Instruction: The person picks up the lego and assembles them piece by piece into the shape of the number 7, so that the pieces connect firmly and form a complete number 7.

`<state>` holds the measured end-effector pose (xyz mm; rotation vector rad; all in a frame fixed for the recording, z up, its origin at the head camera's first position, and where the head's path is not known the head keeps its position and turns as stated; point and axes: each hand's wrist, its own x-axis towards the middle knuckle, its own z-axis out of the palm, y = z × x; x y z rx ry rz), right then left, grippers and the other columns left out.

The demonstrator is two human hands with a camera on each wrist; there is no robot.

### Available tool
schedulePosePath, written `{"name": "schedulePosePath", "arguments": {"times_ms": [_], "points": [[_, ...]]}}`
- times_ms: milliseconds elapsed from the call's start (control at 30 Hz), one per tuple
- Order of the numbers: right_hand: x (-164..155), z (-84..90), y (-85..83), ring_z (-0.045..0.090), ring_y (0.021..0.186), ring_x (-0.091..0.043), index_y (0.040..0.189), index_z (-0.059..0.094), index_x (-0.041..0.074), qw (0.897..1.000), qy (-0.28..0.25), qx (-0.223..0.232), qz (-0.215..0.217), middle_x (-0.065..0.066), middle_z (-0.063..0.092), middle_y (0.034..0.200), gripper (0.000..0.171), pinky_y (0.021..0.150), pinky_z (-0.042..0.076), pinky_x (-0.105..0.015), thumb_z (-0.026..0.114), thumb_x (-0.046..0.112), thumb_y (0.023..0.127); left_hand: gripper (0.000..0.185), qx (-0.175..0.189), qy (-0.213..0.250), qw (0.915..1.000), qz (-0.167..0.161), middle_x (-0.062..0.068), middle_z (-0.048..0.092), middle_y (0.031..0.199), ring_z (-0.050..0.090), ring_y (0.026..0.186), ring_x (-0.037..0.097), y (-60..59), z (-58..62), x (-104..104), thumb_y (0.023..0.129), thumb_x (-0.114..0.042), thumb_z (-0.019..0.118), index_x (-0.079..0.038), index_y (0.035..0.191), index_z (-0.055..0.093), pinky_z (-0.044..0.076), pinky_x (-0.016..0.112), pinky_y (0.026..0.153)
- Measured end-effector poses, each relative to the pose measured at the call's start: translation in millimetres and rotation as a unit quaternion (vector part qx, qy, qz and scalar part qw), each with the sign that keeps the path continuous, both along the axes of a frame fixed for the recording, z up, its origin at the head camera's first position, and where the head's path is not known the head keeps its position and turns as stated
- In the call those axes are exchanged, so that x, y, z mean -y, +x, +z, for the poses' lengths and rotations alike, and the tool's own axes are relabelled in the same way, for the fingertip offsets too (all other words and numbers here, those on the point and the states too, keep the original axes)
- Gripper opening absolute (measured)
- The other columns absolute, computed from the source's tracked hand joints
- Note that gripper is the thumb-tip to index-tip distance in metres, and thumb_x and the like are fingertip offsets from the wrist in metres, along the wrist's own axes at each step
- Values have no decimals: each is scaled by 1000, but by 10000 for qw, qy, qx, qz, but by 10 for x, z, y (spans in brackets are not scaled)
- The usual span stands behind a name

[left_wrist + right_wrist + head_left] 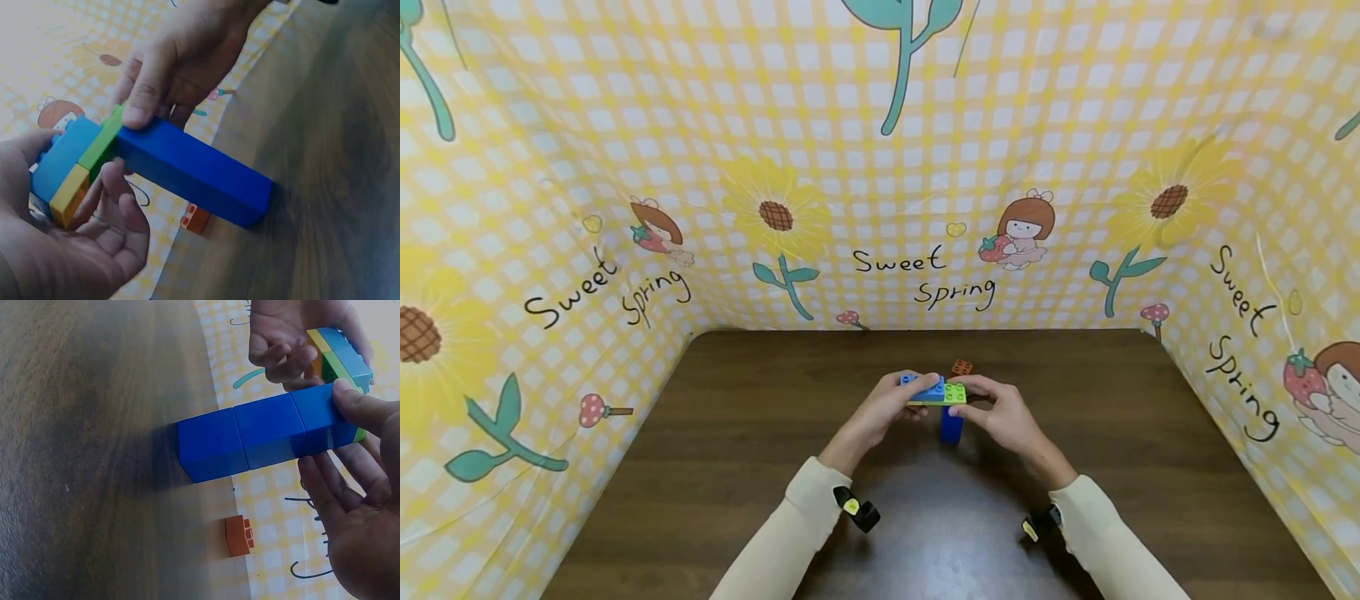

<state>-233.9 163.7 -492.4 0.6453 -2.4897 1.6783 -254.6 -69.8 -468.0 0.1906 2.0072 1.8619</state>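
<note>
A dark blue column of stacked bricks stands upright on the table, three blocks high in the right wrist view. A flat green brick sits across its top and reaches out to the left. Beside the green one, a yellow brick lies under a light blue brick, which spans both. My left hand holds the light blue brick, thumb on top and fingers below. My right hand pinches the column's upper end near the green brick. Its far fingers are partly hidden in the head view.
Behind the column, a small orange brick lies on the brown table. A yellow checked cloth rises along the table's back and sides. Dark wrist cameras sit at both cuffs.
</note>
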Motion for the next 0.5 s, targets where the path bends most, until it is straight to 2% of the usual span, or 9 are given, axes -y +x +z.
{"name": "schedulePosePath", "arguments": {"times_ms": [67,133,267,400,500], "points": [[0,-6,7,74,108,-29,132,73,12,10000,3,-22,2,-9,78,125,40,91,61,-40,84,15,93,53,-256,-54,9997,31,5,71,103,68,88,21,19,-20,11,103,-50,68,-5,129,67,57,55,98],[0,-19,4,74,108,-28,131,73,13,10000,-14,-59,-4,-9,78,124,40,91,61,-40,84,15,93,51,-507,-68,9986,108,7,69,112,64,96,21,34,-36,27,104,-50,66,-7,132,67,53,56,101],[4,-28,-3,74,109,-30,131,74,12,9999,-61,-103,-17,-10,78,124,40,92,61,-40,85,15,92,42,-1038,213,9942,205,10,64,131,57,106,19,59,-58,88,107,-40,65,-9,135,66,50,39,97],[6,-26,-4,74,108,-30,130,74,11,9999,-81,-80,-44,-10,79,124,40,94,60,-41,85,15,92,34,-1703,633,9834,7,18,63,141,58,116,19,82,-70,184,106,-18,66,-4,138,63,51,28,95],[6,-23,-3,73,109,-29,130,74,11,9999,-75,-56,-62,-10,78,124,40,95,60,-41,85,15,92,36,-2338,435,9711,-218,17,63,142,60,121,20,91,-84,253,102,-7,71,-6,137,64,54,36,101]]}}
